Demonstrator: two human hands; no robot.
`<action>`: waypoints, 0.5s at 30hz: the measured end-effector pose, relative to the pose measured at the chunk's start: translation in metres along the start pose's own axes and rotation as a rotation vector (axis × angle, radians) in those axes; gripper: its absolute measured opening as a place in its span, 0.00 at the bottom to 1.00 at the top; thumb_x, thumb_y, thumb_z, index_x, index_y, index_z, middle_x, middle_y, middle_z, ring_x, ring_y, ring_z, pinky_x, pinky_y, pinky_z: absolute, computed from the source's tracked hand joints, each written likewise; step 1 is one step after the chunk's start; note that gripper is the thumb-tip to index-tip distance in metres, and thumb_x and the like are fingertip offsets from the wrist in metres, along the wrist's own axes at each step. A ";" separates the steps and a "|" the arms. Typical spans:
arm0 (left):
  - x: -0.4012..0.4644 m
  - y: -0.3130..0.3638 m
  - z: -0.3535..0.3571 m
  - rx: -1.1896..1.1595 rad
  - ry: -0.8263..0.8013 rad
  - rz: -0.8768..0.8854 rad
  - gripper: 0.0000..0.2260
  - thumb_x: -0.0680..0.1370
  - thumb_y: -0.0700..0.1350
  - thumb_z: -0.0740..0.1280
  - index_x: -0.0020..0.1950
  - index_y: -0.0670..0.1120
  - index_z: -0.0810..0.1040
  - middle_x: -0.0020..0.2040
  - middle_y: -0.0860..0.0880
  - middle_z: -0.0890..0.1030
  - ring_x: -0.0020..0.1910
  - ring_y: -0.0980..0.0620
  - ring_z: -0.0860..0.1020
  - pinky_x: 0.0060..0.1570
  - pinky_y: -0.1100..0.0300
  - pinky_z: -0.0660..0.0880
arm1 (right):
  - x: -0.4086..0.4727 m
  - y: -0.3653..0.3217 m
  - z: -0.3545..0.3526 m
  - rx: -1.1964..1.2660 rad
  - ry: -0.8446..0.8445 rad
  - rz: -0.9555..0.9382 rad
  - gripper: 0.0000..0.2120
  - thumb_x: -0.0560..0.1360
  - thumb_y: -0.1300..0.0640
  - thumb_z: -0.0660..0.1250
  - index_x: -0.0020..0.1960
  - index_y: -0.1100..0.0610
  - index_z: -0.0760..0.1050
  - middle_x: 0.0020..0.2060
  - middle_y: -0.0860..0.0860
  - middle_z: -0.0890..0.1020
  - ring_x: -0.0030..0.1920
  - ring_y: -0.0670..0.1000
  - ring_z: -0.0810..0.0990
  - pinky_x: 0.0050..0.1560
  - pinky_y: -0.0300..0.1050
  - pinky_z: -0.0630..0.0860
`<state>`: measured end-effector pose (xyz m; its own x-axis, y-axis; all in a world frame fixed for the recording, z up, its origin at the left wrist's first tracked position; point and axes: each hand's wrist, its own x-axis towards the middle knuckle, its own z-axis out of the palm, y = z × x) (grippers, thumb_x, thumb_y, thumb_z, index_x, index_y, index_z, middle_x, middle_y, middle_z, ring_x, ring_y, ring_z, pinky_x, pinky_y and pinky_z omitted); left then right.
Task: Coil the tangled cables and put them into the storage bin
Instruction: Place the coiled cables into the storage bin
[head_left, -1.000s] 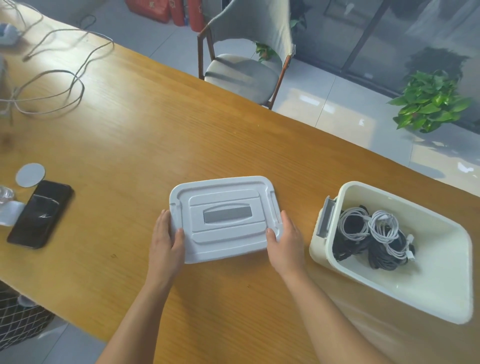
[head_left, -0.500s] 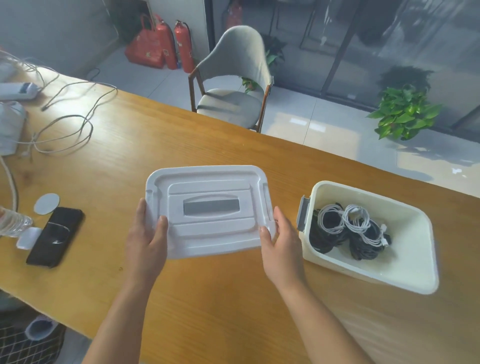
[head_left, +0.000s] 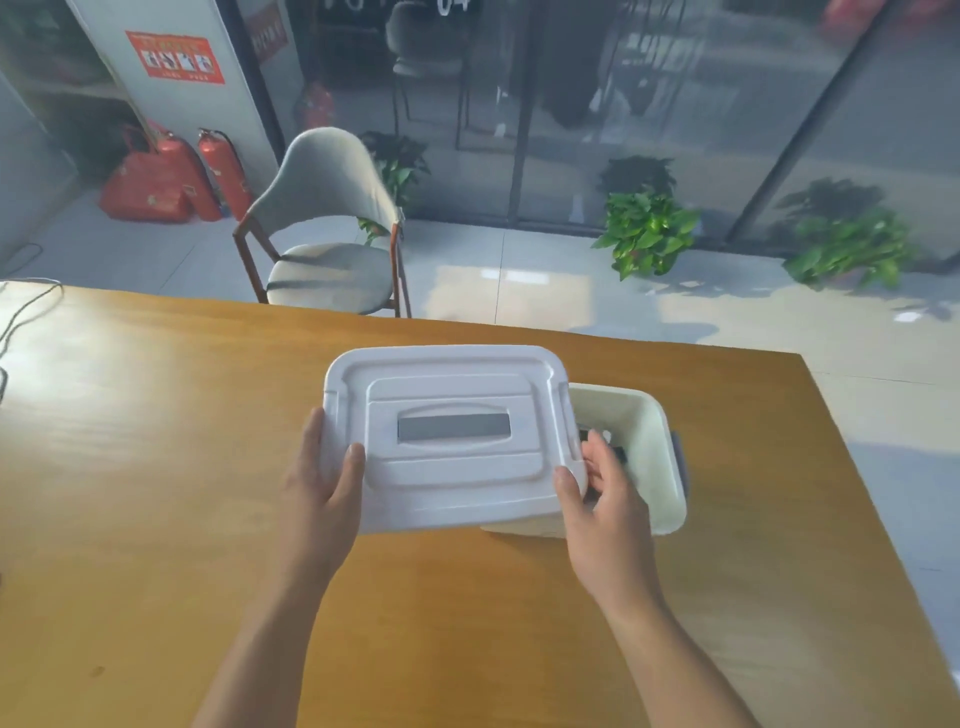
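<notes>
Both hands are on the white lid (head_left: 449, 436): the left hand (head_left: 324, 486) grips its nine o'clock edge with the thumb on top, the right hand (head_left: 602, 491) pinches its three o'clock edge. The lid hangs above the wooden surface (head_left: 156, 467), covering most of the cream storage bin (head_left: 652, 457), whose three o'clock end shows, a scrap of dark cable (head_left: 615, 452) visible inside

Two bare forearms; left hand (head_left: 324, 486) and right hand (head_left: 605, 499) without sleeves, gloves, rings or watch.
</notes>
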<state>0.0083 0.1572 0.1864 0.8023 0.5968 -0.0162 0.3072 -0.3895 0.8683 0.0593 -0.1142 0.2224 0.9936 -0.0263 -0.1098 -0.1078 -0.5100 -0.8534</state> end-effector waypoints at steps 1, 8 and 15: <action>-0.002 0.005 0.014 0.002 -0.027 0.007 0.28 0.84 0.56 0.64 0.83 0.56 0.59 0.80 0.58 0.66 0.77 0.56 0.66 0.73 0.54 0.65 | 0.003 0.007 -0.012 -0.008 0.020 0.019 0.27 0.84 0.51 0.65 0.81 0.52 0.64 0.74 0.46 0.74 0.75 0.47 0.71 0.75 0.53 0.69; -0.014 0.027 0.093 0.011 -0.212 0.062 0.30 0.84 0.56 0.64 0.84 0.54 0.58 0.81 0.59 0.64 0.79 0.60 0.62 0.76 0.56 0.62 | 0.021 0.051 -0.078 -0.084 0.108 0.133 0.25 0.84 0.53 0.64 0.80 0.55 0.66 0.70 0.51 0.78 0.71 0.52 0.74 0.73 0.52 0.70; -0.022 0.036 0.132 0.109 -0.273 0.089 0.30 0.86 0.51 0.60 0.85 0.49 0.53 0.83 0.57 0.57 0.82 0.58 0.53 0.79 0.59 0.53 | 0.035 0.077 -0.093 -0.163 0.118 0.151 0.25 0.85 0.53 0.63 0.80 0.57 0.66 0.72 0.51 0.76 0.73 0.52 0.72 0.74 0.52 0.68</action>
<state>0.0695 0.0373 0.1529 0.9320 0.3517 -0.0878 0.2706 -0.5138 0.8141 0.0893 -0.2344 0.2004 0.9646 -0.2085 -0.1615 -0.2584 -0.6243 -0.7372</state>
